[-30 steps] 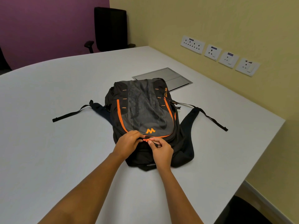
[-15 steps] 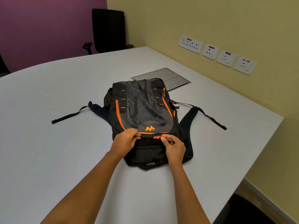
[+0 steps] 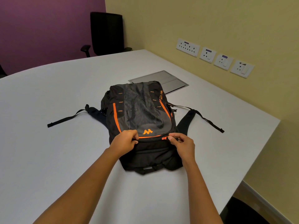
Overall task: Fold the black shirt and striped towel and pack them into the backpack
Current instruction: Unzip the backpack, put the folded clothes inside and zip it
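A black and grey backpack (image 3: 140, 113) with orange trim lies flat on the white table (image 3: 48, 159), its straps spread to both sides. My left hand (image 3: 124, 141) grips the fabric at the near left edge of the grey front panel. My right hand (image 3: 181, 143) pinches the orange zip pull (image 3: 164, 138) at the right end of the orange zip line. No black shirt or striped towel is in view.
A grey metal cable hatch (image 3: 161, 80) is set into the table just behind the backpack. Wall sockets (image 3: 213, 57) line the yellow wall on the right. A black office chair (image 3: 106, 33) stands at the far end. The table's right edge (image 3: 252, 165) is close.
My right hand has slid to the right along the orange zip line with the pull. My left hand has stayed on the panel's left edge.
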### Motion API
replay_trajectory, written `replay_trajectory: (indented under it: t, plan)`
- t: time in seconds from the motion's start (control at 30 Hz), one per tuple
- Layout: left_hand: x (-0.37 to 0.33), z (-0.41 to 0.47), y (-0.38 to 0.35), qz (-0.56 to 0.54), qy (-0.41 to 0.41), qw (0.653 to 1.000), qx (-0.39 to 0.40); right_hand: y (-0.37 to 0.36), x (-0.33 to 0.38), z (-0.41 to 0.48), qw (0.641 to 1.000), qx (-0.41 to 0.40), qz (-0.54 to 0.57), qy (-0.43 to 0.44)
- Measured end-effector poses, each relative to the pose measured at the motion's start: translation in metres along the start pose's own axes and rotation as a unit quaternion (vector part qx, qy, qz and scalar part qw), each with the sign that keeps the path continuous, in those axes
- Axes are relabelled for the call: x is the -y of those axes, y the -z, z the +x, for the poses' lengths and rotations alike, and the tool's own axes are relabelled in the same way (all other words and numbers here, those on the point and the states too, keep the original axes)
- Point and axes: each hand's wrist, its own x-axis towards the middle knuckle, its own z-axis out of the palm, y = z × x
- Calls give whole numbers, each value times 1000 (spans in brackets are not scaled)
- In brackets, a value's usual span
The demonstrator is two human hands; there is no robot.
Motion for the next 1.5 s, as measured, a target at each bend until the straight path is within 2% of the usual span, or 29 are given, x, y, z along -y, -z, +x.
replay_trajectory:
  t: [0.13,0.2,0.27,0.37,0.53,0.83,0.97,1.1,1.17,1.3,1.4,1.5]
  plan:
    - [-27,9,-11,-24,-38,999,16,9,10,-3,992,119,44,10]
    - [-44,13,-23,-29,-69,997,3,12,12,-5,989,135,50,21]
    - [-51,17,-31,-71,-66,995,-35,17,9,-5,990,136,37,29]
    - [-53,19,-32,-149,-27,986,-69,25,-2,-4,993,111,39,31]
    - [-52,16,-23,-193,-12,979,-58,26,-11,8,995,10,103,-1]
    - [-34,10,-2,-200,5,979,43,7,-9,71,995,-74,48,-37]
    - [-35,23,11,-147,12,975,164,-2,-1,81,994,-81,55,-40]
    - [-47,39,11,-41,4,969,245,9,0,78,987,2,144,-65]
    - [-60,49,1,-18,5,973,231,16,2,74,984,39,166,-51]
    - [-99,71,-25,62,0,988,141,22,2,74,984,78,158,-28]
    - [-112,82,-40,145,-16,980,138,23,-5,80,989,62,132,-25]
    - [-112,88,-46,135,-43,977,161,20,-12,92,995,7,99,-34]
